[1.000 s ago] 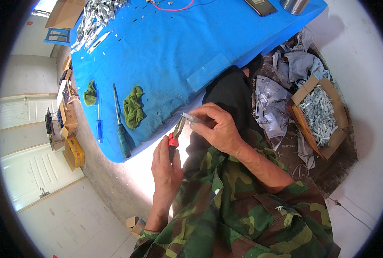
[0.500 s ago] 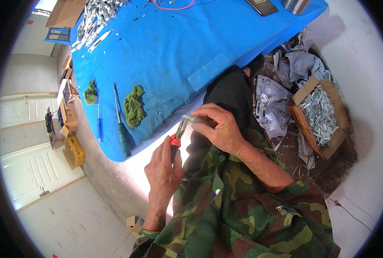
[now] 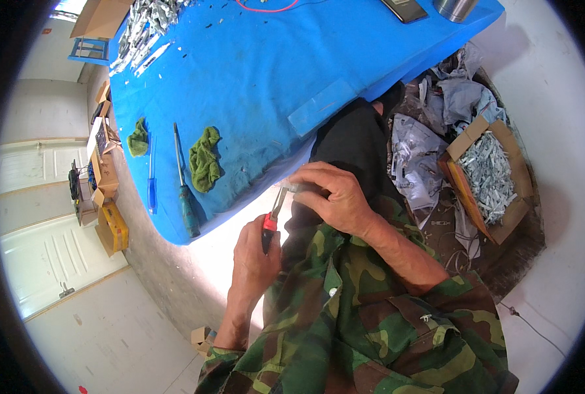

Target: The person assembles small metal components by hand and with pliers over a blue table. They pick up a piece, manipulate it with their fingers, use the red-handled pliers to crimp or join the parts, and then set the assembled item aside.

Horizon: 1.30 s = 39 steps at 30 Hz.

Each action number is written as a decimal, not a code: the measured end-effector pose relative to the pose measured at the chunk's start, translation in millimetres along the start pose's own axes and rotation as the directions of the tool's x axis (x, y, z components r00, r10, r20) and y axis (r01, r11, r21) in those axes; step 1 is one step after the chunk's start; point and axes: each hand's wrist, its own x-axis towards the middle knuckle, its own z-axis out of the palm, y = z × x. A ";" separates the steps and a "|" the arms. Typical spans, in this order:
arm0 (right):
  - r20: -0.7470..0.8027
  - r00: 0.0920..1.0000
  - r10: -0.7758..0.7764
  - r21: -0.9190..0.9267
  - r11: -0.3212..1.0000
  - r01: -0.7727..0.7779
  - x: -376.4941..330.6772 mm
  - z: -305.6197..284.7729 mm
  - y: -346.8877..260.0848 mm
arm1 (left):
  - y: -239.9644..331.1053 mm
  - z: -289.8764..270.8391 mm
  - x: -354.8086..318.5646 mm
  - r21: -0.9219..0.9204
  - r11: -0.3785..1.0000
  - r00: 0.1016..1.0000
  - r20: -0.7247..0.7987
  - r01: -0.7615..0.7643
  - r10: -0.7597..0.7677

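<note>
Pliers (image 3: pixel 270 222), metal-nosed and tapered, sit in the left fingers (image 3: pixel 249 235).

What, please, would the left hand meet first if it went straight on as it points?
Its pliers would likely meet the small grey piece in the right hand; whether they touch is unclear.

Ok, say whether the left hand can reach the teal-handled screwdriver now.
Probably yes: nothing covers the teal-handled screwdriver, though the left hand holds a red-and-black tool it may need to set down.
</note>
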 end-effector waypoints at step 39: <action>0.243 0.881 0.407 0.622 0.631 -0.463 -0.2 -13.2 5.8 | 6.4 -25.1 0.0 -0.428 0.874 0.959 0.252 0.229 -0.128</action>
